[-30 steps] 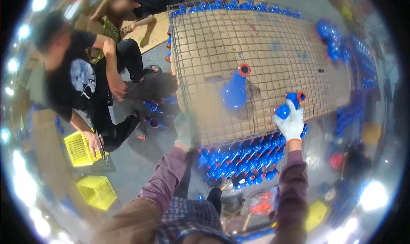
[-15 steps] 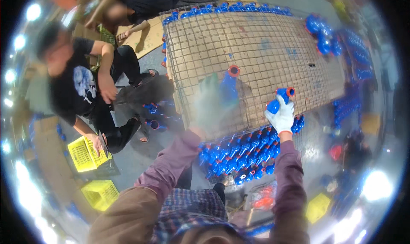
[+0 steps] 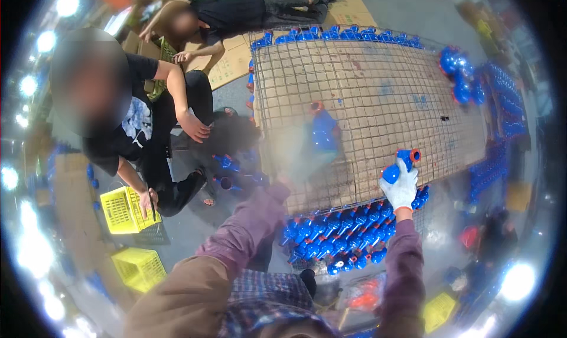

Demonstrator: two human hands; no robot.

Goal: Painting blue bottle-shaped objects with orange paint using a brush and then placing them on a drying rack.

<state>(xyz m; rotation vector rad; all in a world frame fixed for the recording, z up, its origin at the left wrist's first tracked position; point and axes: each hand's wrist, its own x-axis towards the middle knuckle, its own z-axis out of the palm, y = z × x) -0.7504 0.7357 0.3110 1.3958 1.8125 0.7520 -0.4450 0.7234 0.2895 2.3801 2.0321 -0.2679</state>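
Note:
My right hand [image 3: 400, 188], in a white glove, grips a blue pipe fitting [image 3: 390, 174] with a red-rimmed round opening, over the near right part of a wire mesh [image 3: 366, 96] laid on brown board. Further left my gloved left hand [image 3: 295, 152] is smeared by motion. Beside its fingers, a second blue fitting [image 3: 323, 131] with a reddish end is blurred along with it and appears held. Exactly how the left fingers close is hidden by the blur. Below the near edge of the mesh stand rows of similar blue fittings [image 3: 336, 231].
Blue fittings [image 3: 342, 33] line the mesh's far edge; a cluster [image 3: 460, 72] sits at its far right corner. At left, a seated person [image 3: 147, 113] touches a yellow crate [image 3: 121, 211]; another crate [image 3: 139, 270] stands nearer. A second person [image 3: 230, 16] is beyond.
The whole view has shifted, so the mesh appears lower and further right. My left hand and its fitting have moved slightly left over the mesh. My right hand keeps its grip.

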